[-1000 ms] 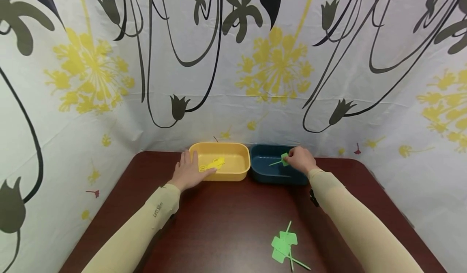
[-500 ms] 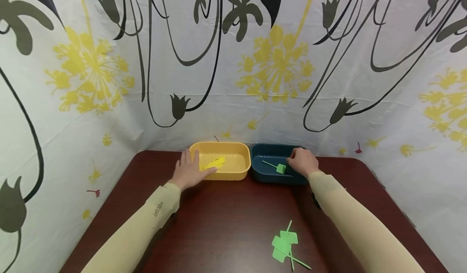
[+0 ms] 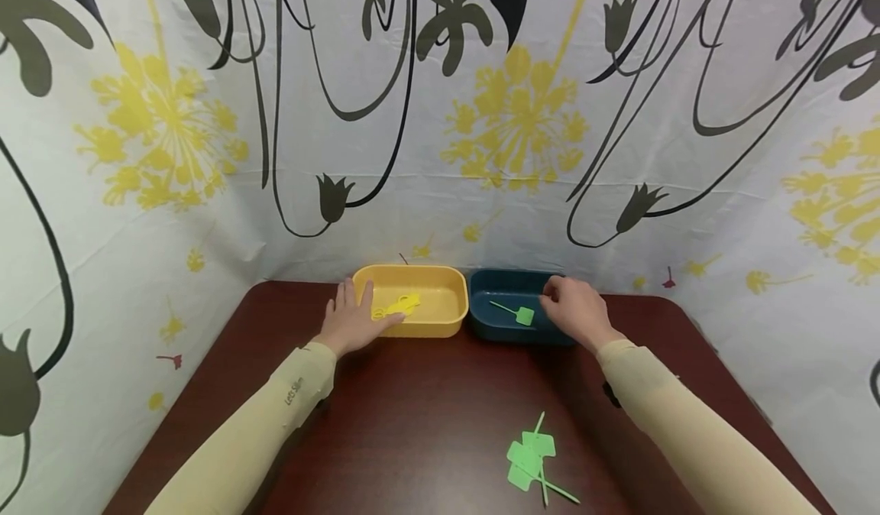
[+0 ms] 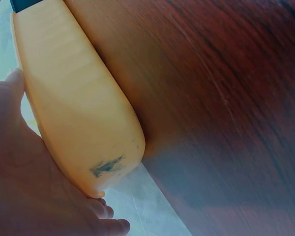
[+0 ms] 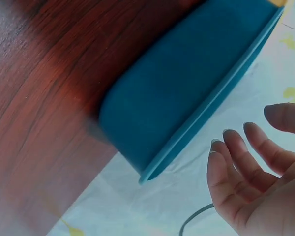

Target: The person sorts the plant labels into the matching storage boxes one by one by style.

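My left hand (image 3: 349, 322) rests with spread fingers on the left end of a yellow bin (image 3: 440, 329); the left wrist view shows its thumb along the rim. Several yellow pieces (image 3: 402, 306) lie inside that bin. Above the right end of a dark blue bin (image 3: 491, 324) is my right hand (image 3: 576, 310), its fingers loosely bent and holding nothing in the right wrist view. One green plant-label-like tag (image 3: 525, 315), a flat square head on a thin stem, lies in the blue bin. More such green tags (image 3: 525, 460) lie overlapped near the front of the table.
Both bins stand side by side at the back of a dark red-brown wooden table (image 3: 412, 408). A patterned white cloth (image 3: 412, 217) hangs right behind them and along both sides.
The green tag has left my right hand and now lies in the blue bin. The right hand has loosened and shifted slightly right. My left hand stays on the yellow bin.
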{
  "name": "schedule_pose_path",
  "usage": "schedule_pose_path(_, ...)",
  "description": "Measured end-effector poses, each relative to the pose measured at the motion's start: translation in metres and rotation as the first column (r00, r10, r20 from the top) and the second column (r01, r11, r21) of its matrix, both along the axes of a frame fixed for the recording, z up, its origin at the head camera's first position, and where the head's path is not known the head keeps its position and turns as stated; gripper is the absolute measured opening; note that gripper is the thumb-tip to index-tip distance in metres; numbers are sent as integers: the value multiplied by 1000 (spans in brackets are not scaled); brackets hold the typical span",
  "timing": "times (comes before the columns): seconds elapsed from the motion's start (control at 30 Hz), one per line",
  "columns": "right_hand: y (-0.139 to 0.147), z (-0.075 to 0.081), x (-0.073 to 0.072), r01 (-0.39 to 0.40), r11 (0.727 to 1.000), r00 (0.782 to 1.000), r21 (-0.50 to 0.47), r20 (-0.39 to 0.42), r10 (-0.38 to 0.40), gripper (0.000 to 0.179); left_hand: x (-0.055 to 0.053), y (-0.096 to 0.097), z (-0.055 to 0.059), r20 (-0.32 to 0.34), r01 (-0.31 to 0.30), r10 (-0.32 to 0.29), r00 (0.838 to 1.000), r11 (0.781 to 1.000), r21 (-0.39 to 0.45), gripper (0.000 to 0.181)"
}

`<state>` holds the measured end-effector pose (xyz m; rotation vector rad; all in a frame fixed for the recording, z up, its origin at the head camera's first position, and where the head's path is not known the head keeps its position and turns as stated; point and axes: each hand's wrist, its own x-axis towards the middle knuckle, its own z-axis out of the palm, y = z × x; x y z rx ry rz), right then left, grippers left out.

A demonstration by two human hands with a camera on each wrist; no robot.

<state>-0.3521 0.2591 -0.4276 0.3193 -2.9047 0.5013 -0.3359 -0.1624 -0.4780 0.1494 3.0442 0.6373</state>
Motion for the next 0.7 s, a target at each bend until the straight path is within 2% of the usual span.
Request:
schedule_pose_path(0.27,-6,4,13,-19,1000,999,-13,-29,18,27,1,1,1,4,1,-1,1000,1000,-2,113)
schedule_pose_path(0.7,-19,7,53,-86,996,994,-27,-70,84,29,2,0,3,5,8,-8,1000,1000,4,113)
